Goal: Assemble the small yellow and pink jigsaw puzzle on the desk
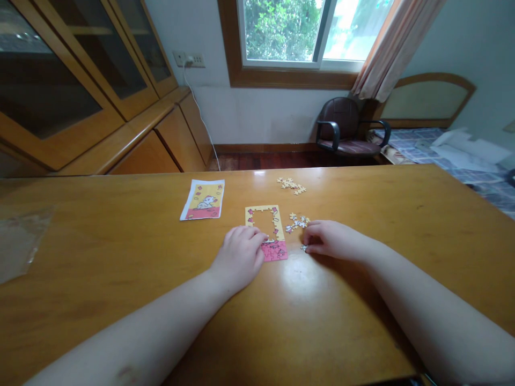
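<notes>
A partly joined jigsaw puzzle (274,251) lies on the table, with a yellow border, a pink lower part and an open middle. Over its lower left side rests my left hand (242,251), palm down, fingers loosely spread and touching the pieces. My right hand (328,237) is to the right of the puzzle, its thumb and fingers pinched at a small whitish puzzle piece (303,247) on the tabletop. Just beyond those fingertips is a small heap of white and yellow loose pieces (296,221), partly hidden by the hand.
Farther back lie several yellow loose pieces (291,185). A printed reference picture (204,201) of a white animal sits left of the puzzle. A clear plastic bag (24,241) is at the table's left. Beyond the wooden table (341,321) stand a chair (341,126) and a cabinet (120,118).
</notes>
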A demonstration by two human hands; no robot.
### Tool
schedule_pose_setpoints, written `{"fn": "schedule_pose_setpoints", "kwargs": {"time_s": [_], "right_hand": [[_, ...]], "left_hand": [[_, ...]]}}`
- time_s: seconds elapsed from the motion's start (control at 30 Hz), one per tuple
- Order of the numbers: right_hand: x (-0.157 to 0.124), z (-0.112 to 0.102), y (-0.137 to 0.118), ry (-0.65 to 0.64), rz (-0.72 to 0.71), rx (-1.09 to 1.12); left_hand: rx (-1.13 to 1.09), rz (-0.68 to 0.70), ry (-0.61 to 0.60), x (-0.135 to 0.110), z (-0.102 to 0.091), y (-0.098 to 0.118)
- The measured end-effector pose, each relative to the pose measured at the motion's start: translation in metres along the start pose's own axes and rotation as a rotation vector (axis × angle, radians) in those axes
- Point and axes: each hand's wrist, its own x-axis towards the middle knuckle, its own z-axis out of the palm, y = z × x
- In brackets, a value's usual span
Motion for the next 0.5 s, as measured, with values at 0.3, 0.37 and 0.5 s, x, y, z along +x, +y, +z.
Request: {"fn": "schedule_pose_setpoints", "kwargs": {"time_s": [0.3, 0.37, 0.5], "right_hand": [[0.0008, 0.0041, -0.0048, -0.039, -0.012, 0.049], [0.0008, 0.005, -0.0069, -0.042, -0.007, 0.063], [0.0004, 0.0067, -0.009, -0.018, 0.018, 0.075]], "left_hand": [[-0.014, -0.001, -0.001, -0.0004, 0.0036, -0.0019], [-0.014, 0.001, 0.002, -0.0005, 0.0032, -0.0016], [-0.001, -0.013, 0.001, 0.0002, 0.0013, -0.0004]]}}
